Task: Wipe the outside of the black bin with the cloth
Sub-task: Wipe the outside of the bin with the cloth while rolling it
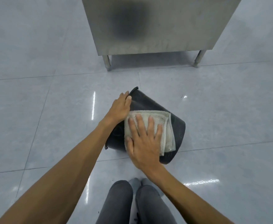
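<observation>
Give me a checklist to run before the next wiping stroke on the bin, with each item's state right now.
1. Bin steadied: ok. It lies tilted on its side on the floor, and the left hand holds it near the rim.
2. Cloth on the outside wall: ok. It lies folded on the bin's side.
3. Right hand pressing the cloth: ok, palm flat, fingers spread.
4. Unwiped wall left: ok, bare black shows above and to the right of the cloth.
5. Underside clean: cannot tell, hidden.
6. Metal cabinet clear of the bin: ok, apart.
</observation>
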